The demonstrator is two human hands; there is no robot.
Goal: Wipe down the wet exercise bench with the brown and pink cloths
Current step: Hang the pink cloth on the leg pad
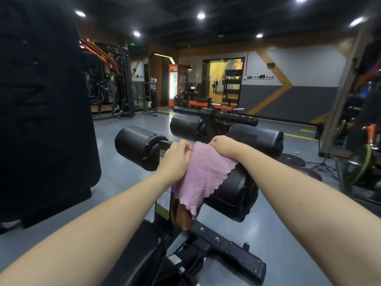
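Note:
A pink cloth (203,172) drapes over the near right black roller pad (237,188) of the exercise bench (218,244). My left hand (175,157) pinches the cloth's upper left edge. At the top right corner of the cloth, my right hand (223,146) grips it with curled fingers. Below the pink cloth hangs a brown cloth (181,215), against the bench's upright post; I cannot tell what holds it there. The near left roller pad (140,147) is bare.
Two more black roller pads (255,139) sit further out on the bench frame. A large dark padded shape (41,110) fills the left side. Weight plates (292,159) lie on the grey floor at right, with gym machines (111,83) behind.

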